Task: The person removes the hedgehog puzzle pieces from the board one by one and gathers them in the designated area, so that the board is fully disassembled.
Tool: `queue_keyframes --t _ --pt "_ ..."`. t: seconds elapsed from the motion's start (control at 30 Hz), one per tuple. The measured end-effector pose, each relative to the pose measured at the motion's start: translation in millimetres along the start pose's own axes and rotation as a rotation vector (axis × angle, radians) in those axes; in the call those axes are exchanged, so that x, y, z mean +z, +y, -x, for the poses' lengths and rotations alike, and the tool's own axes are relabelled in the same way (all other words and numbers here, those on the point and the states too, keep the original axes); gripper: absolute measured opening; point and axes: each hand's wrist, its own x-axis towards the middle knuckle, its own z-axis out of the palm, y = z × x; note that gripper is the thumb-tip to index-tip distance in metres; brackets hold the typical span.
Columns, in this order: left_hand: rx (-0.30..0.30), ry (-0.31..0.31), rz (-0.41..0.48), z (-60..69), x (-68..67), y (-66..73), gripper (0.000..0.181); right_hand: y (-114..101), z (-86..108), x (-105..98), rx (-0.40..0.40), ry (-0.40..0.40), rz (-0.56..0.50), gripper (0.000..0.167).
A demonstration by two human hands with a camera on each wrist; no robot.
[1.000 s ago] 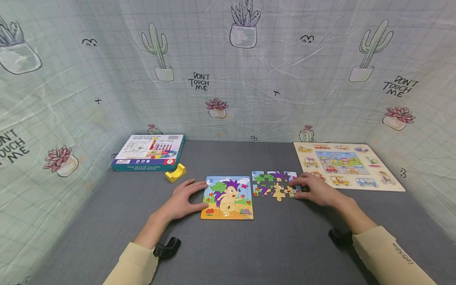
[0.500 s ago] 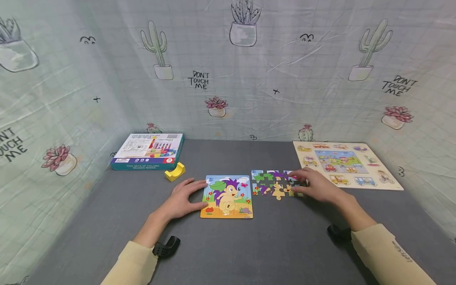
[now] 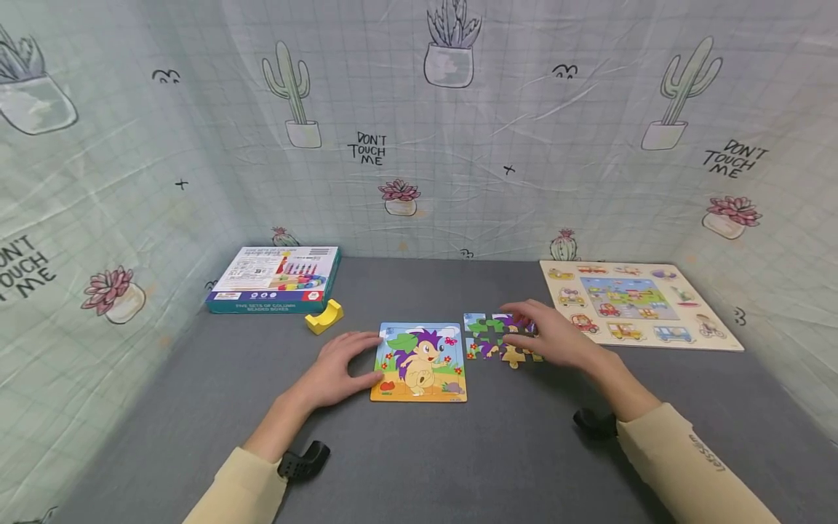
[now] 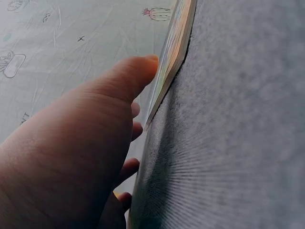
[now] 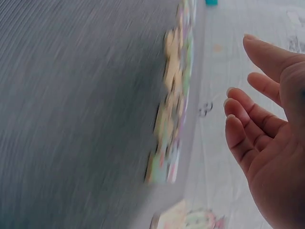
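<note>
A square hedgehog puzzle [image 3: 419,362] lies flat on the grey table. At its left edge rests my left hand [image 3: 332,370], thumb and fingers spread and relaxed; in the left wrist view the thumb tip [image 4: 151,62] touches the board's edge. Loose jigsaw pieces [image 3: 484,348] lie in two rough rows just right of the puzzle. My right hand [image 3: 553,336] hovers over their right part, fingers loosely bent with nothing seen between them, and hides several pieces. The right wrist view shows that hand [image 5: 271,119] apart from the pieces [image 5: 172,71].
A boxed set [image 3: 273,280] with a teal side stands at the back left. Beside it sits a yellow curved block [image 3: 324,317]. A wooden vehicle puzzle board [image 3: 694,309] lies at the back right. Patterned cloth [image 3: 458,160] walls in the table's back and sides.
My right hand has moved left and slightly up over the loose pieces, from their right end toward the middle. The left hand stays at the puzzle's edge.
</note>
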Motion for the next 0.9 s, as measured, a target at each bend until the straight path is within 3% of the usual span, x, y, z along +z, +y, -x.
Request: queue_keyframes --t 0.27,0.9 --pt "0.061 0.003 0.000 7.6 0.8 -0.4 0.068 -28.5 -19.4 15.1 -0.047 -0.009 -0.057 0.052" --pt "0.035 -0.054 -0.016 13.0 -2.3 2.7 0.073 -84.8 -56.1 64.1 -0.116 -0.108 -0.127 0.055"
